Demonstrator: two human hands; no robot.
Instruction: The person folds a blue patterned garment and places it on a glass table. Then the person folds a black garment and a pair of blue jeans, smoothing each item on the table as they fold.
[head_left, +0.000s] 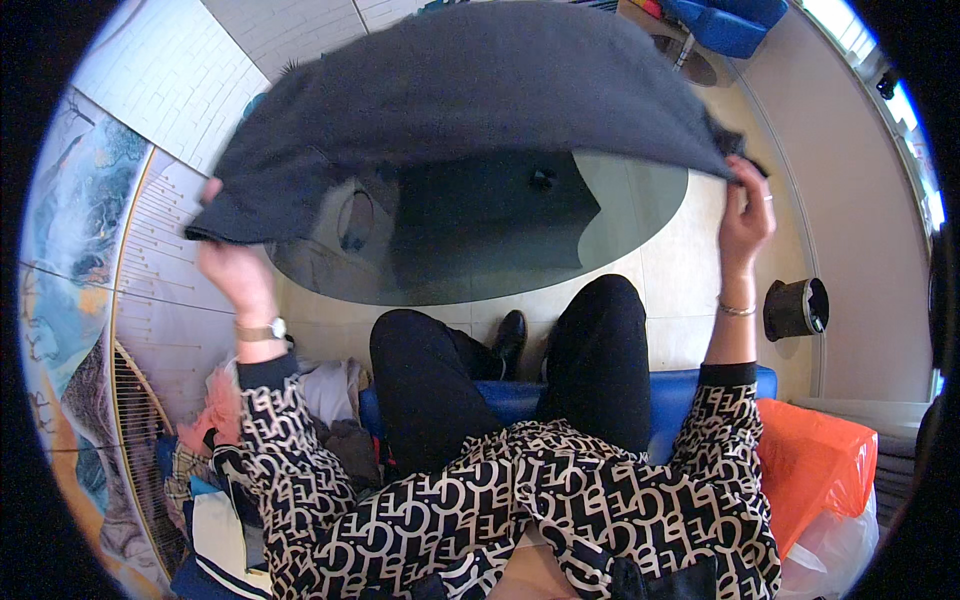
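Note:
A large piece of dark grey cloth (480, 82), perhaps a garment, is stretched out in the air between my two hands. My left hand (236, 274) grips its left corner, with the thumb over the top and the fingers below. At the other end my right hand (748, 206) pinches the right edge near a bunched dark part. Below the cloth lies an oval glass tabletop (630, 217), which shows a dark reflection. The cloth hides the far part of the glass.
I sit on a blue seat (675, 405). Piled clothes (330, 390) lie at my left, an orange plastic bag (810, 457) at my right. A dark waste bin (795, 309) stands by the right wall. Another blue chair (731, 26) is at the far right.

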